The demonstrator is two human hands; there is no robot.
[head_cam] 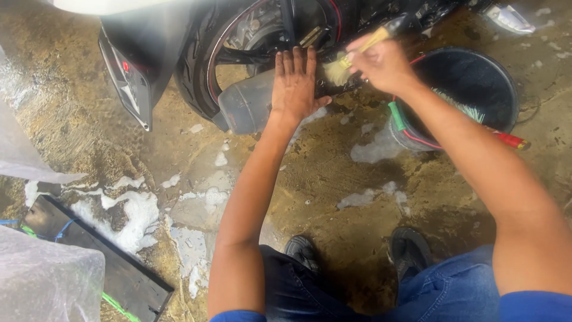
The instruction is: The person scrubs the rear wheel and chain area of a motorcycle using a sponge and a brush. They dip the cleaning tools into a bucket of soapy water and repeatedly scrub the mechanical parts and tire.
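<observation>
A black bucket (476, 77) with a brush, soapy foam patches (134, 214), a black panel (89, 256) on wet concrete

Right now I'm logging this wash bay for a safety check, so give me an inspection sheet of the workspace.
Surface: wet concrete floor, patches of white foam.
Job's things: motorcycle rear wheel with grey exhaust; brush with pale bristles against the bike.
Clutter: black bucket holding another brush; black panel lying flat on the floor.
Hands: left hand flat on the exhaust, fingers spread; right hand gripping the brush handle.
Cables: green and blue cords by the black panel.
Surroundings: clear plastic sheeting at the left edge; the person's shoes on wet floor.
</observation>
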